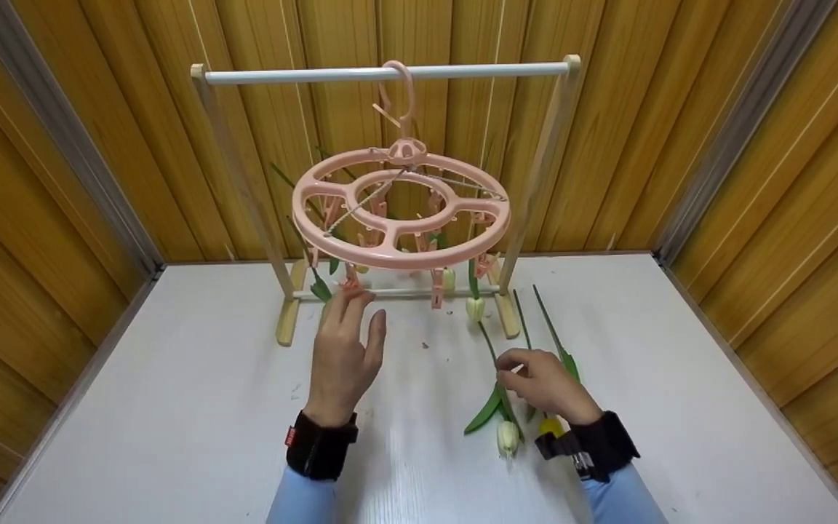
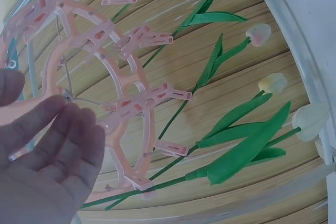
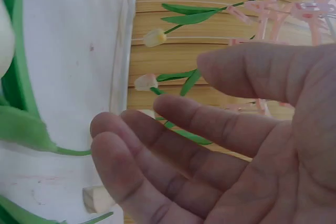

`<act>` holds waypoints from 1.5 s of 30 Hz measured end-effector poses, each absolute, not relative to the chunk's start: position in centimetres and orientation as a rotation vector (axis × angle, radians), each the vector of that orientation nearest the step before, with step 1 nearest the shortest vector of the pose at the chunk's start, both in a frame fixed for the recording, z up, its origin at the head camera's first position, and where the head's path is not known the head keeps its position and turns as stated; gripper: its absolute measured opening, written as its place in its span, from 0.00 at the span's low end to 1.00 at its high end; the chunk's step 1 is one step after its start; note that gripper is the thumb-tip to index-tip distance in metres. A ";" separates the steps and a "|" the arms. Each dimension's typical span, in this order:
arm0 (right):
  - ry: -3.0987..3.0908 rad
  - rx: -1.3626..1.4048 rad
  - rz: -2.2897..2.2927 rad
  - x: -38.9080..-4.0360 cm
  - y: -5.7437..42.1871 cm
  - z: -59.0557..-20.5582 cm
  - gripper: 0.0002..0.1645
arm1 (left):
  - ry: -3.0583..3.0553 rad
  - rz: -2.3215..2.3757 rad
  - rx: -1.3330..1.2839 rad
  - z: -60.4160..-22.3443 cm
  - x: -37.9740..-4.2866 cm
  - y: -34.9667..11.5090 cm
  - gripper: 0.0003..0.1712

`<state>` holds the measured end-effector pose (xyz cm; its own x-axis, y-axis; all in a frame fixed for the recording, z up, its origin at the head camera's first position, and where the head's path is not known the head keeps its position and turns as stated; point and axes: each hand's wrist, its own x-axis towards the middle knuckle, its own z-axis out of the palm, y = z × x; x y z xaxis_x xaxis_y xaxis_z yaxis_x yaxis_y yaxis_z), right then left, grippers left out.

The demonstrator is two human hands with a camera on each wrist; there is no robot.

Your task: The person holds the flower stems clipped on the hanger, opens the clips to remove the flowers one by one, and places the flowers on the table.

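A pink round clip hanger (image 1: pixel 390 257) hangs by its hook, with several tulips clipped to it, heads down. Among them are a pinkish tulip (image 2: pixel 258 34) and a cream one (image 2: pixel 273 83). My left hand (image 1: pixel 342 356) is raised at the hanger's front left, fingertips right at a pink clip (image 1: pixel 350 275), fingers loosely extended and holding nothing. Low over the table, my right hand (image 1: pixel 546 382) has its fingers relaxed and bent, with nothing between them in the right wrist view. Beneath it lies a white tulip (image 1: pixel 508 438), its stem partly hidden by the fingers.
The hanger's rack has a white top bar (image 1: pixel 302 76) and wooden feet (image 1: pixel 288 320). More tulips lie by the right hand, one stem (image 1: pixel 548 316) pointing back and a yellow head (image 1: pixel 551 426) by the wrist strap. Wood-look panels (image 1: pixel 790 240) enclose the white table (image 1: pixel 193 407).
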<state>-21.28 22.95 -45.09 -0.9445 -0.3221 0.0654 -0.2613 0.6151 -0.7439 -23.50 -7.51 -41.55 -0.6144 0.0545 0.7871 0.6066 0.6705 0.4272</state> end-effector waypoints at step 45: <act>2.836 -1.335 -1.889 -21.9 13.3 -43.0 0.22 | -1.825 -2.157 -0.006 -36.6 -30.6 -13.0 0.32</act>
<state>-21.86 13.34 -43.00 -0.6202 -0.2724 0.7357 -0.7838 0.2535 -0.5669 -30.61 -12.99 -36.63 -0.9503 -0.2349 0.2044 0.2405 -0.1366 0.9610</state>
